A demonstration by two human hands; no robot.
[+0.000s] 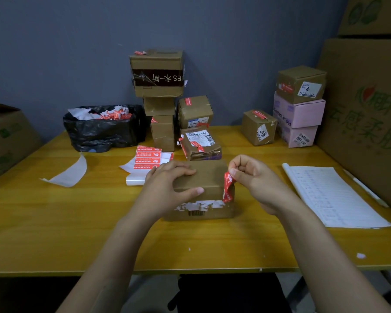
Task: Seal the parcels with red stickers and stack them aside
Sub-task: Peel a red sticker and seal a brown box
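While pinched, sticker (228, 187) runs vertical — parcel (203, 175) crosswise

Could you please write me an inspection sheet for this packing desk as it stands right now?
Surface: yellow table, a few white scraps near the front edge.
Job's things: brown parcel front centre, red sticker half stuck on its right edge; sticker sheet behind it to the left; sealed parcels stacked at the back.
Clutter: black bin bag of backing scraps, loose backing paper, notebook, pen.
Grips: left hand rests on the parcel; right hand pinches the sticker.
Cables: nothing seen.
Surroundings: grey wall, big cartons on both sides.
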